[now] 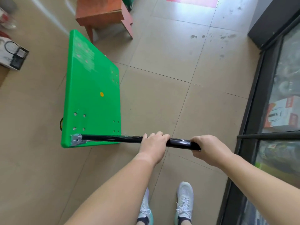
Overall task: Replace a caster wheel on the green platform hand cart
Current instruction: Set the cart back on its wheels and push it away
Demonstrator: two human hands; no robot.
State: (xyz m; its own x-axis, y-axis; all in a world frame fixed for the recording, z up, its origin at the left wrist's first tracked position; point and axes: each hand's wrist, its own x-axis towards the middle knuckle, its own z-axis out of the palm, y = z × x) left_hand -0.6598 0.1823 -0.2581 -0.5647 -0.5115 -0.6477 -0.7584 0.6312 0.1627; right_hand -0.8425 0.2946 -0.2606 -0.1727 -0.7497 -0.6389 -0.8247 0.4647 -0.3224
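1. Cart (pixel 90 95) with the green platform stood on the tiled floor (pixel 162 103), ahead of the person and a little to the left.
2. Left hand (pixel 153 143) and right hand (pixel 206 148) were both clamped on the black handle (pixel 113 139), near each other.
3. One wheel (pixel 61 124) showed under the platform's left edge.
4. A wooden stool (pixel 103 12) stood just beyond the cart.

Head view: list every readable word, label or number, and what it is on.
Nothing is readable.
Cabinet box: red labels, too blurred to read.
Floor box: black label, too blurred to read.
No text on the cart or its handle.
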